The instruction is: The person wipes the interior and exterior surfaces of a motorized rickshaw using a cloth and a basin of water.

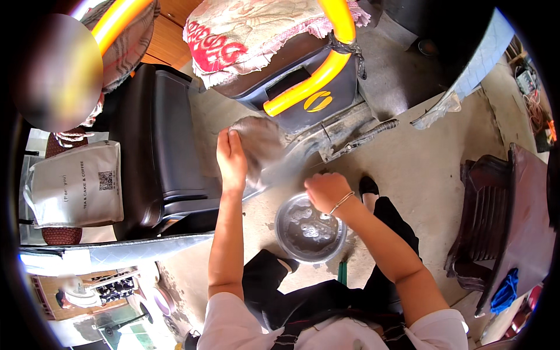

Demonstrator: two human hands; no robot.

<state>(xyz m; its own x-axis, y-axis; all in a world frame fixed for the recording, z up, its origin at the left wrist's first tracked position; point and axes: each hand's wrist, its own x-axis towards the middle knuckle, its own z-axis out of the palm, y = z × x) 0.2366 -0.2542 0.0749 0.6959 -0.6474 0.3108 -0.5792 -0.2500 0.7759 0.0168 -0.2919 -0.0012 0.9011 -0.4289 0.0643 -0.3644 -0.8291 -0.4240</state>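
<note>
My left hand (231, 160) grips a brownish-grey cloth (256, 143), blurred by motion, next to the black seat (172, 140) of a vehicle. Farther right, my right hand (328, 192) is closed in a fist, with a thin bracelet at the wrist. What the fist holds, if anything, is hidden. Just below it on the floor stands a round metal basin (280, 233) of greyish water with foam on top. Between the two hands, a grey smear crosses the vehicle's pale lower panel.
A yellow bar (315, 87) curves over a dark box (344, 87) topped with a patterned cloth (256, 32). Left of the seat hangs a silvery bag (76, 184). Dark reddish-brown furniture (496, 227) stands at right, with a blue cloth (505, 291). My feet flank the basin.
</note>
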